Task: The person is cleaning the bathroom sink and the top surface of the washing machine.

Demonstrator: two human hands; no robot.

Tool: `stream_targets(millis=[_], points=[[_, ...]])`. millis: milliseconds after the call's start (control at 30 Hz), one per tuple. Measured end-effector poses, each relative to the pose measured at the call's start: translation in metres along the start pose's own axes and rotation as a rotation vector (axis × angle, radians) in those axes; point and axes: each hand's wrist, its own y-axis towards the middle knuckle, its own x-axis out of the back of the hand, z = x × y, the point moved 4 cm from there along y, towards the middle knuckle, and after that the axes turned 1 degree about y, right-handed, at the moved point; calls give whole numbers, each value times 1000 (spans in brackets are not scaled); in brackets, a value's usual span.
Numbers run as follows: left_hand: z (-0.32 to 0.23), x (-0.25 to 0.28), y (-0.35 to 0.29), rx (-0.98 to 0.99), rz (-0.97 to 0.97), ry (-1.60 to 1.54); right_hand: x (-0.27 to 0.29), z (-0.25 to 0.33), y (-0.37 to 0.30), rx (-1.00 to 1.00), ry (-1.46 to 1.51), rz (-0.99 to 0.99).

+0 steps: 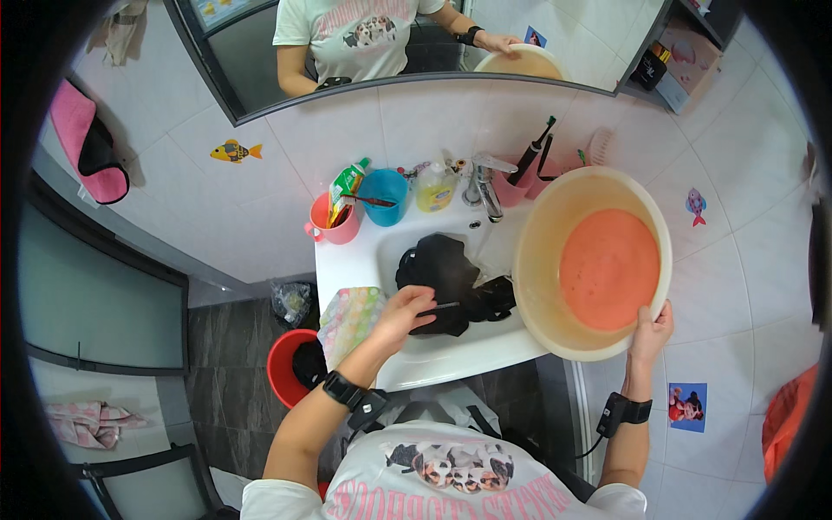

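A heap of wet-looking black cloth (442, 273) lies in the white sink (433, 368). My left hand (406, 318) is at the near left side of the heap, fingers closed on an edge of the cloth. A thin dark strip, whose kind I cannot tell, sticks out by the fingertips. My right hand (650, 334) grips the near right rim of a large cream basin (537, 286). The basin has an orange-red bottom and is tilted over the right part of the sink. Whether any water is left in it cannot be made out.
Along the back stand a faucet (487, 195), a yellowish soap bottle (435, 188), a blue cup (384, 195) and a pink cup (336, 222) with toothpaste. A patterned cloth-like cover (351, 321) sits on the sink's left edge. Below is a red bucket (282, 368); a mirror (251, 74) hangs above.
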Motion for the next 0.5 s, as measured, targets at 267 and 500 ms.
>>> stream_targets(millis=[267, 500], points=[[4, 101, -47, -22, -103, -257, -40, 9, -35, 192, -345, 51], [4, 185, -63, 5, -95, -358, -64, 33, -68, 545, -711, -71]])
